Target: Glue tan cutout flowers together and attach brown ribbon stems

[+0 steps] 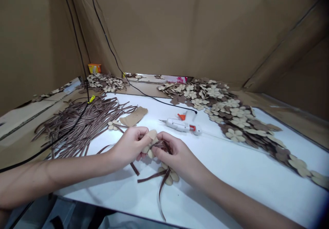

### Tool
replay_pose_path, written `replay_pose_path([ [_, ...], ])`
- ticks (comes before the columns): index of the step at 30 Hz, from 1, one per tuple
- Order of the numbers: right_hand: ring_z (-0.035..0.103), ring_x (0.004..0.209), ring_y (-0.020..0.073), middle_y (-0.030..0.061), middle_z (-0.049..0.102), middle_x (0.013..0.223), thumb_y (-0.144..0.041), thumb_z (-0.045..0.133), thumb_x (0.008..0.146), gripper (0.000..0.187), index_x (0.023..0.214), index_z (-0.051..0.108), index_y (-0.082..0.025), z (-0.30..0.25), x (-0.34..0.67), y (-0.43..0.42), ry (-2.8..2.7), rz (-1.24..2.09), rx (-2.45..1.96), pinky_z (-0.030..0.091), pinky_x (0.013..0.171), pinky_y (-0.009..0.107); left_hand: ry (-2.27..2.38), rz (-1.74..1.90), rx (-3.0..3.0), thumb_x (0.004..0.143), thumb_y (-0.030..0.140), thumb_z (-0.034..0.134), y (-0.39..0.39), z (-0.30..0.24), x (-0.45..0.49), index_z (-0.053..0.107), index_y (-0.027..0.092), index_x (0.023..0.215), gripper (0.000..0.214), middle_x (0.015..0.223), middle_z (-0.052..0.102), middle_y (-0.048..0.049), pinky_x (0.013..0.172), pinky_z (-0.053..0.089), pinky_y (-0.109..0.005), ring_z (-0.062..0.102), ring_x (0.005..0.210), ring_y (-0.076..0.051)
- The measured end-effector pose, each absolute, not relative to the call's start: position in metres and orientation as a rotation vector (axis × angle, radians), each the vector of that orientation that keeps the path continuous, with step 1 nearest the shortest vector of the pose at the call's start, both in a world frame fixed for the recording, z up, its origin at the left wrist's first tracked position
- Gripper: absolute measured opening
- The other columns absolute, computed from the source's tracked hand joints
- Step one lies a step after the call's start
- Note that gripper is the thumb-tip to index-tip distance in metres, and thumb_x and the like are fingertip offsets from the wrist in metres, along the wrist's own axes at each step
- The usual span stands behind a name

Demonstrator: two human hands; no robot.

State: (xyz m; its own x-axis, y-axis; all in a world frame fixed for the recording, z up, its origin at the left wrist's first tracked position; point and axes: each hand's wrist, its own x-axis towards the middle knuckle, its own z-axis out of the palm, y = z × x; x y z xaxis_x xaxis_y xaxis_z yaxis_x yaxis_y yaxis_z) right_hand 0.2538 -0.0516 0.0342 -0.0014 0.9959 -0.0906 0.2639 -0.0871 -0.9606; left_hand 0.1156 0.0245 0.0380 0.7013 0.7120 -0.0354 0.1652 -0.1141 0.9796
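Note:
My left hand [133,143] pinches a beige flower cutout [146,149], which hangs in the air over the white board. From the other side my right hand [174,149] has thumb and finger closed on a brown ribbon [161,145] with pale stitching, laid against the flower's face. A tan piece wraps the left thumb. Just below my hands, another beige flower [169,178] with brown ribbon tails rests on the board. One more flower with ribbon [113,125] lies beyond my left wrist. The fingers hide parts of the held flower and ribbon.
A white glue gun [180,125] lies past my hands, beside a torn cardboard piece [135,116]. Brown ribbons [84,123] are heaped at left; beige and brown flower cutouts [231,112] pile at right. A black cable [113,52] hangs across. Cardboard walls [159,27] enclose the work area.

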Motion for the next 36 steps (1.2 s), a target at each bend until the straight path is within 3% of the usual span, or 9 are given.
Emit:
replay_pose_path([
  [5,0.047,0.061,0.0111,-0.0009,0.057,0.071,-0.021,0.05,0.076,0.012,0.086,0.055,-0.017,0.034,0.253,-0.05,-1.314,1.133,-1.478,0.036,0.053,0.024,0.687,0.567,1.654,0.082,0.037,0.048,0.026,0.036,0.115,0.045,0.016,0.055,0.034,0.045,0.047,0.004,0.032,0.031,-0.015,0.04,0.035,-0.005],
  [14,0.055,0.071,0.0144,0.0001,0.061,0.076,-0.036,0.059,0.078,0.022,0.092,0.055,-0.02,0.024,0.254,-0.046,-1.22,1.212,-1.299,0.041,0.062,0.025,0.7,0.664,1.587,0.083,0.041,0.05,0.028,0.031,0.116,0.043,0.017,0.058,0.035,0.045,0.044,0.0058,0.03,0.031,-0.014,0.042,0.034,-0.006],
  [23,0.057,0.072,0.0138,0.0006,0.064,0.077,-0.028,0.062,0.075,0.019,0.09,0.054,-0.018,0.029,0.253,-0.046,-1.229,1.228,-1.257,0.041,0.063,0.024,0.711,0.649,1.592,0.083,0.043,0.049,0.027,0.032,0.114,0.045,0.017,0.056,0.038,0.042,0.046,0.0044,0.031,0.034,-0.015,0.042,0.033,-0.006],
  [36,0.045,0.058,0.0099,-0.0037,0.053,0.065,-0.026,0.056,0.076,0.011,0.083,0.053,-0.017,0.03,0.253,-0.05,-1.271,1.127,-1.373,0.035,0.053,0.023,0.76,0.572,1.44,0.075,0.052,0.057,0.02,0.038,0.116,0.049,0.015,0.054,0.044,0.04,0.05,0.0026,0.03,0.036,-0.015,0.045,0.031,-0.006],
])
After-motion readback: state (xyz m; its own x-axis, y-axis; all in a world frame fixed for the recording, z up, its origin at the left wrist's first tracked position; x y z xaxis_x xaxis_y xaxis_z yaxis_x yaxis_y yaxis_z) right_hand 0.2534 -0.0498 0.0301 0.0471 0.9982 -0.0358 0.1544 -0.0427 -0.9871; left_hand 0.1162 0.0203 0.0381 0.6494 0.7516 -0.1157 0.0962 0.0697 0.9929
